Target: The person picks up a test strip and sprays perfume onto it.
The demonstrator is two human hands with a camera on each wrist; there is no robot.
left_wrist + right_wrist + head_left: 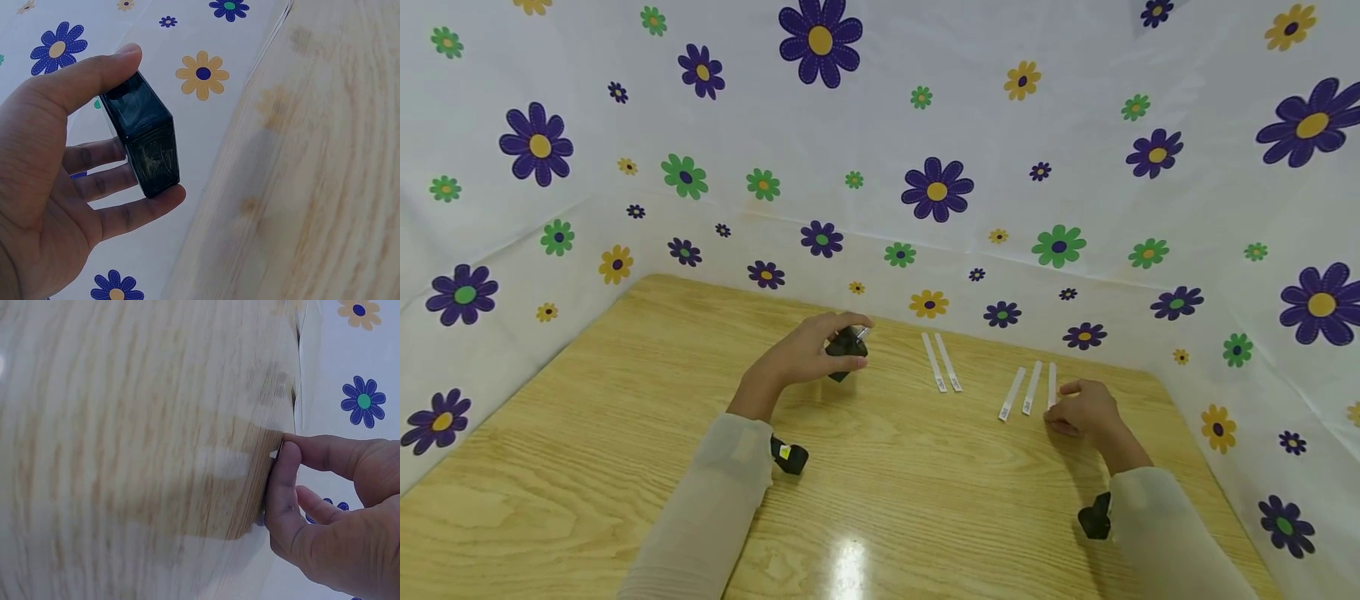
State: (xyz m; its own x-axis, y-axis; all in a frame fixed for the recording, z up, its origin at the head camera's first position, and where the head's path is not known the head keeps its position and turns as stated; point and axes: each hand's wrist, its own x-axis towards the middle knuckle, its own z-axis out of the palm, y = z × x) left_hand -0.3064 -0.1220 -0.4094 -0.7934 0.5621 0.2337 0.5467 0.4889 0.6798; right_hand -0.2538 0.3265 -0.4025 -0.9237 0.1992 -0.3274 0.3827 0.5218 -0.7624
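Note:
My left hand (801,350) holds a dark glass spray bottle (847,352) above the table, its thumb and fingers around it. A silver nozzle (862,334) shows at the bottle's upper right, below my index finger. In the left wrist view the angular dark bottle (150,131) sits between thumb and fingers. On the right, my right hand (1086,408) pinches the near end of a white paper strip (1052,382); its fingertips are down at the tabletop. That strip is mostly hidden in the right wrist view, where a small white bit shows at the fingertips.
Left of that strip lie two more white strips (1032,388), and another pair (946,363) lies farther left, all with small printed labels. The wooden table (925,483) meets a flower-patterned cloth (880,158) at the back and sides. Black wrist cameras (790,457) hang below both forearms.

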